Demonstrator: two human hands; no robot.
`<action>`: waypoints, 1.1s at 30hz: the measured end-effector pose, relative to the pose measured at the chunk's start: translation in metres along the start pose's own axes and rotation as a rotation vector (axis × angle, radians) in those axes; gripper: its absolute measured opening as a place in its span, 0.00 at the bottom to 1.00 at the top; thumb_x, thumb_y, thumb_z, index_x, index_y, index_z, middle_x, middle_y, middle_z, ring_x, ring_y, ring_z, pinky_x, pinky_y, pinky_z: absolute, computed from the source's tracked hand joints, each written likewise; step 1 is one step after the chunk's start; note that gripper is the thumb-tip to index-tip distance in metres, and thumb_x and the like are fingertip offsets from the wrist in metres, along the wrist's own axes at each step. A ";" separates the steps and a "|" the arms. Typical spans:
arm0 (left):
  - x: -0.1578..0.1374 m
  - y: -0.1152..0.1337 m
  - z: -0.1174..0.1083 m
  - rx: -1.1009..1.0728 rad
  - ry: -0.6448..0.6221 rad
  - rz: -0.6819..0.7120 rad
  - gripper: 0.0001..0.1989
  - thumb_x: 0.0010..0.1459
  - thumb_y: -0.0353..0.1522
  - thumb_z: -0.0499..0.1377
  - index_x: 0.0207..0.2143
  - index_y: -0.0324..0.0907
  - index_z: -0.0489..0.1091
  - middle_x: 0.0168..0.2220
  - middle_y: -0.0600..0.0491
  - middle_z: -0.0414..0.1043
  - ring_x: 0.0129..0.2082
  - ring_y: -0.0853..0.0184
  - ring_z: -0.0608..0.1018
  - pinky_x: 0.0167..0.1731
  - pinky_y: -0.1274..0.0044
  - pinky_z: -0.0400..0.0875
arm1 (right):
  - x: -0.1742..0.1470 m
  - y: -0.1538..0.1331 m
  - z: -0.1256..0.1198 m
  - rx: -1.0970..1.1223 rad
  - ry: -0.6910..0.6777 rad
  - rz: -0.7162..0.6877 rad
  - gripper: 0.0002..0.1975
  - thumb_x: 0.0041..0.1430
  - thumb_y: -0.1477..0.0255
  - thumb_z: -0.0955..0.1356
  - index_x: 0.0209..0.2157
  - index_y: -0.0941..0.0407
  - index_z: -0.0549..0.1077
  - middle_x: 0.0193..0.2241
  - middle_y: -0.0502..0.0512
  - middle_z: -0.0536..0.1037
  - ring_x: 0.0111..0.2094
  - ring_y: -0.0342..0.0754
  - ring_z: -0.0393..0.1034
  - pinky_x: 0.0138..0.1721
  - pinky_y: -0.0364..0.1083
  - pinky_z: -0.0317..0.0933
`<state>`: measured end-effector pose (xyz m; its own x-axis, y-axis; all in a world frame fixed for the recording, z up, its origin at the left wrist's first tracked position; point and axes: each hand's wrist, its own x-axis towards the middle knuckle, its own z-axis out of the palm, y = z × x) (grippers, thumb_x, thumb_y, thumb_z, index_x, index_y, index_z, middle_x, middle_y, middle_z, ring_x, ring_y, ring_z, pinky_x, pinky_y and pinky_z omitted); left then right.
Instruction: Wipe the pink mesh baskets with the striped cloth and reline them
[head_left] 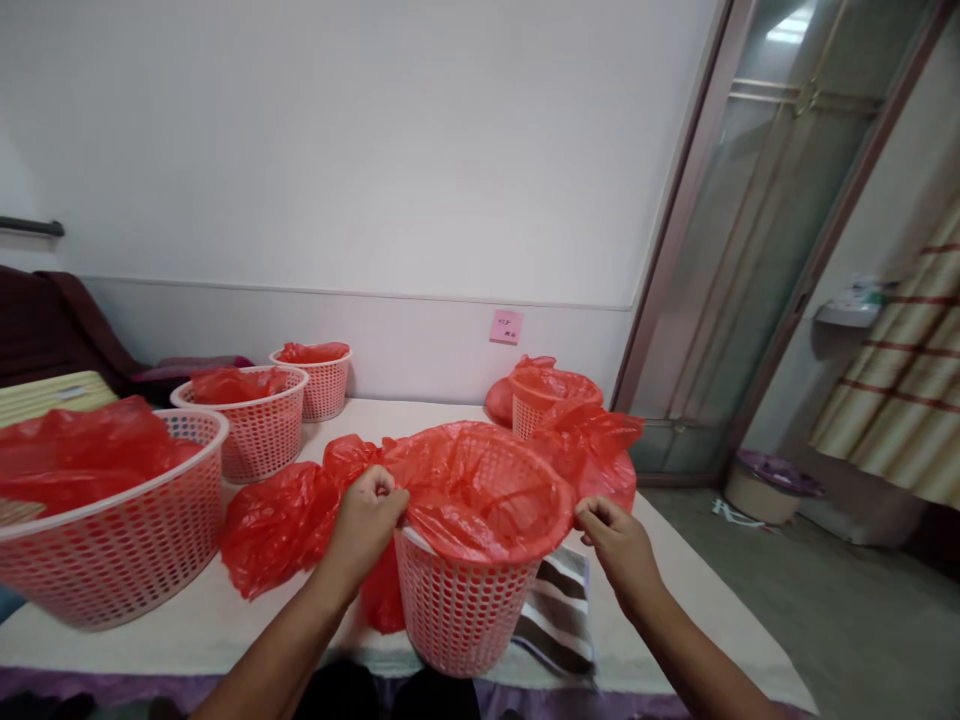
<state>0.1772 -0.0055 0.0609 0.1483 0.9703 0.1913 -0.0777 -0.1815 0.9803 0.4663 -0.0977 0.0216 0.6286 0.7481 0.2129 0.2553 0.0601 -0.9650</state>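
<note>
Left forearm and right forearm extend forward, apart; left grip and right grip pinch, fingers curled.

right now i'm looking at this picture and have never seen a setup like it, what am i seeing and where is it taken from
There is no machine here: a person works with two bare hands, and the single picture comes from a camera worn on their head, looking forward and down.

The left hand and right hand pinch opposite sides of a red bag spread inside the front basket and folded over its rim.

Around it, on a pale-covered table, stand three baskets at the left, near, middle and far, each with red plastic in it. Another basket is behind, to the right. Crumpled red plastic and a striped cloth lie nearby.
</note>
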 end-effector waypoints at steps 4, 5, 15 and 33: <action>-0.007 -0.004 0.001 0.166 -0.007 0.043 0.08 0.45 0.29 0.58 0.21 0.45 0.58 0.16 0.63 0.58 0.18 0.72 0.63 0.21 0.79 0.55 | 0.003 -0.017 0.001 -0.193 0.033 -0.165 0.13 0.45 0.60 0.65 0.18 0.54 0.65 0.18 0.47 0.65 0.23 0.44 0.58 0.27 0.44 0.53; -0.012 -0.007 0.001 0.200 0.003 0.069 0.08 0.46 0.29 0.58 0.22 0.45 0.58 0.17 0.63 0.58 0.19 0.72 0.62 0.22 0.78 0.54 | 0.002 -0.022 0.002 -0.205 0.035 -0.198 0.12 0.45 0.61 0.65 0.18 0.54 0.64 0.18 0.47 0.66 0.23 0.44 0.59 0.27 0.44 0.53; -0.034 -0.046 0.011 0.581 -0.107 0.521 0.05 0.56 0.29 0.54 0.27 0.46 0.62 0.24 0.56 0.64 0.25 0.65 0.67 0.30 0.74 0.55 | -0.007 -0.039 0.024 -0.155 -0.062 -0.333 0.11 0.50 0.62 0.65 0.21 0.53 0.64 0.20 0.49 0.69 0.24 0.45 0.62 0.30 0.44 0.56; -0.014 -0.053 0.020 0.719 -0.040 0.558 0.04 0.58 0.31 0.53 0.30 0.46 0.61 0.23 0.56 0.65 0.23 0.64 0.68 0.28 0.74 0.54 | -0.048 0.145 0.022 -0.751 -0.346 -0.157 0.23 0.46 0.69 0.69 0.47 0.56 0.73 0.44 0.62 0.75 0.47 0.60 0.68 0.47 0.54 0.60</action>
<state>0.1988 -0.0128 0.0068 0.3083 0.7078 0.6356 0.4830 -0.6921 0.5364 0.4568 -0.1100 -0.1316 0.3156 0.9354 0.1595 0.8189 -0.1836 -0.5438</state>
